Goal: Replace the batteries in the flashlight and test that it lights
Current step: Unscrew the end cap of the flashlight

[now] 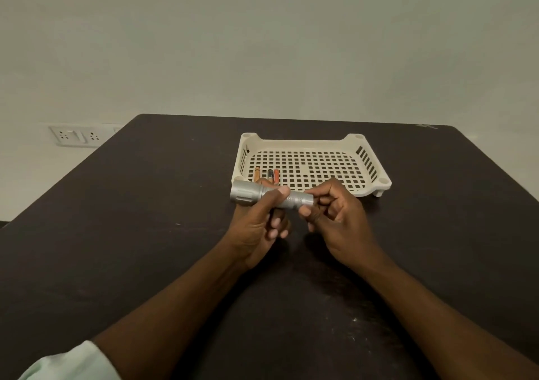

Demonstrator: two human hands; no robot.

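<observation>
Dark desk (145, 219) carried both hands: left hand (256, 225) gripped the knurled silver metal flashlight (268, 197), right hand (335, 210) apparently pinched its tail end. Beyond them, a cream perforated plastic tray (373, 172) held small batteries (272, 175).

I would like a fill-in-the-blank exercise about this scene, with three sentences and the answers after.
1. The left hand grips the silver ____ around its middle.
2. The right hand pinches the flashlight at its ____ end, opposite the wide head.
3. The spare batteries lie inside the cream ____ on the dark table.

Missing words: flashlight; tail; tray
</observation>
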